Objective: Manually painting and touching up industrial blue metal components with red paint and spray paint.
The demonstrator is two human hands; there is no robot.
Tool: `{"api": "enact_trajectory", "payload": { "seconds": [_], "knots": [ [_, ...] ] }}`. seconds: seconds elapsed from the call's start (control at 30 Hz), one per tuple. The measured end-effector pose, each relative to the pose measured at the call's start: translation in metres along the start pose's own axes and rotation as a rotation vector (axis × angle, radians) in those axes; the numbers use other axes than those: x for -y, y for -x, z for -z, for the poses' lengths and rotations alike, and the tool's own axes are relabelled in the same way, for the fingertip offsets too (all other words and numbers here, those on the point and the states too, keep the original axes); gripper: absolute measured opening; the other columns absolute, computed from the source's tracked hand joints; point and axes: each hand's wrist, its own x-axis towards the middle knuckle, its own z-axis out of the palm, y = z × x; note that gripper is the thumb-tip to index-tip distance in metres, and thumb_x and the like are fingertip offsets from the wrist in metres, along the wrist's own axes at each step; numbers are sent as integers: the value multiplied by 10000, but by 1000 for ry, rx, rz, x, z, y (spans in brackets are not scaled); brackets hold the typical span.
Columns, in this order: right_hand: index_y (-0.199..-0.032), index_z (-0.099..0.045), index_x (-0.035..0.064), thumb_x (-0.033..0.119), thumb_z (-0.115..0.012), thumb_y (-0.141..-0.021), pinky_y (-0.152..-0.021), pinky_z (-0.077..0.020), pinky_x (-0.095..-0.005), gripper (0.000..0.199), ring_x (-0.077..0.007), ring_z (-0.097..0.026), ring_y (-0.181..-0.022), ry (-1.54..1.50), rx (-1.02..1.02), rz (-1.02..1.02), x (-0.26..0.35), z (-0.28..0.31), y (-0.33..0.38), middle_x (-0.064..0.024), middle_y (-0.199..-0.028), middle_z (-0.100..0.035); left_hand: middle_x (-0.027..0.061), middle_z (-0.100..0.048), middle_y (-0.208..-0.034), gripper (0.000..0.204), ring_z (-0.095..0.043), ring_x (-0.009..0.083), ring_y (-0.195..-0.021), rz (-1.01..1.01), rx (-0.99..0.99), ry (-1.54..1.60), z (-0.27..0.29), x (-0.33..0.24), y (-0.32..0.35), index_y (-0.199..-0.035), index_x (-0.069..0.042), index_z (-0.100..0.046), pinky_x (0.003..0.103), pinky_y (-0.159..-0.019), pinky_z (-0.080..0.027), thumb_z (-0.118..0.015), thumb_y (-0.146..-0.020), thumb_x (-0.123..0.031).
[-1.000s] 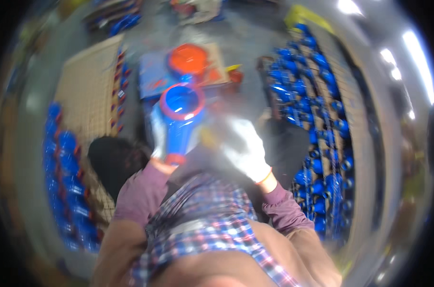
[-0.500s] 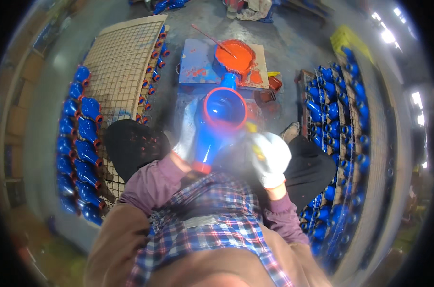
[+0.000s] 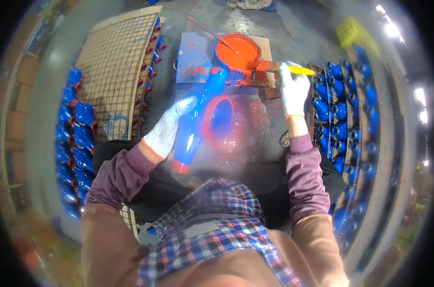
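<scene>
My left hand [image 3: 170, 123], in a white knit glove, grips a glossy blue pipe fitting [image 3: 194, 131] around its body. Its two narrow ends are red, and the wide side opening, blurred, has a red rim facing right. My right hand [image 3: 294, 91], gloved too, is closed on a paintbrush [image 3: 293, 70] with a yellow handle. The brush's red-coated head lies at the right rim of a pot of orange-red paint [image 3: 245, 56]. A thin red stick [image 3: 209, 32] rests in the paint. The fitting's far end is close to the pot's near left side.
The pot stands on a paint-spattered board [image 3: 188, 50]. Blue fittings with red ends [image 3: 85, 138] stand in rows at left, beside a wire-mesh rack [image 3: 116, 57]. More blue fittings [image 3: 339, 112] fill racks at right. A yellow crate [image 3: 354, 36] is at the far right.
My right hand has moved away from the fitting, forward and right to the paint pot with the brush. The fitting has turned, its wide opening swinging from facing up toward the right.
</scene>
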Motion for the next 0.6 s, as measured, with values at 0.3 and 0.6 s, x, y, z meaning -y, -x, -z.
{"api": "enact_trajectory", "payload": {
  "seconds": [0.3, 0.6],
  "knots": [
    [-954, -672, 9, 426, -732, -890, -728, -541, -445, 427, -371, -703, -795, 633, 74, 250, -44, -54, -36, -198, -876, -726, 87, -620, -1310, 471, -634, 172, -1160, -43, -41, -344, -1, -10, 9, -1418, -50, -498, 334, -1003, -530, -552, -1024, -301],
    [-1151, -670, -39, 215, -685, -982, -687, -515, -249, 306, -91, -619, -781, -49, 47, -249, -10, 18, -1, -57, -978, -706, 72, -650, -1128, 701, -637, 158, -1029, -346, 4, -1200, -15, -12, -3, -1305, -64, -545, 351, -910, -543, -888, -735, -287]
  ]
}}
